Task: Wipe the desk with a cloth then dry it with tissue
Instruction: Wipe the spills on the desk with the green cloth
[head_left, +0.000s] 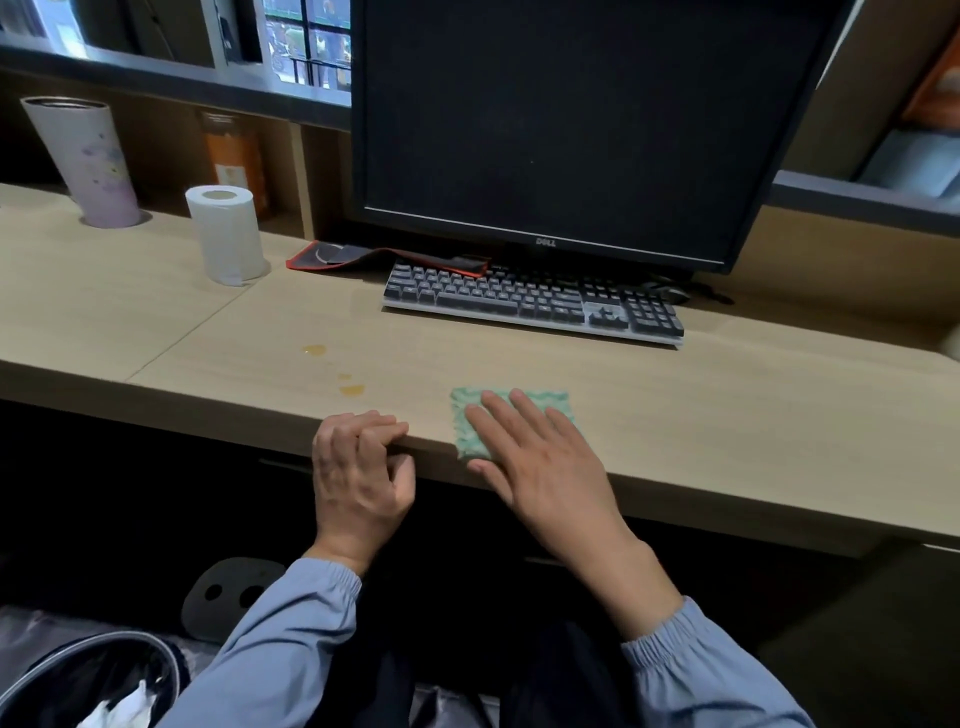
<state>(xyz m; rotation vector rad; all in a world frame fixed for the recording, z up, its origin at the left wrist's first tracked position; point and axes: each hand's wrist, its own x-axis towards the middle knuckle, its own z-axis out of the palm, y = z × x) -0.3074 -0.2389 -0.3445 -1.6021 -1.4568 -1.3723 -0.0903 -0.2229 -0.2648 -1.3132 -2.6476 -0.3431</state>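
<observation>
Okay, the right hand (540, 457) lies flat on the small green textured cloth (464, 399), fingers straight and spread, palm down, pressing it onto the pale wood-grain desk (727, 415) right at the front edge. The cloth peeks out above and to the left of those fingers, with its near corner sitting at the lip of the desk. Just beside it to the left, but apart from it, the left hand (358, 467) hooks over that same front edge, fingers curled on top and thumb tucked below, gripping the desk itself and nothing else. Between and beyond the two hands, a little further in from the edge, sit amber drops of spilled liquid (352, 389), the nearest just up from the left hand's knuckles and left of the cloth, another puddle (314, 349) further back. The white roll of tissue paper (226, 236) stands upright well away at the back left, out of both hands' touch, near a tall pale patterned tumbler (91, 161). Behind the cloth lies a black and silver keyboard (530, 301) under a dark monitor (571, 119), with a black red-trimmed mat (363, 255) tucked at the keyboard's left end. Both arms wear blue elastic-cuffed sleeves (291, 639), and a lined waste bin (78, 675) sits low on the left.
</observation>
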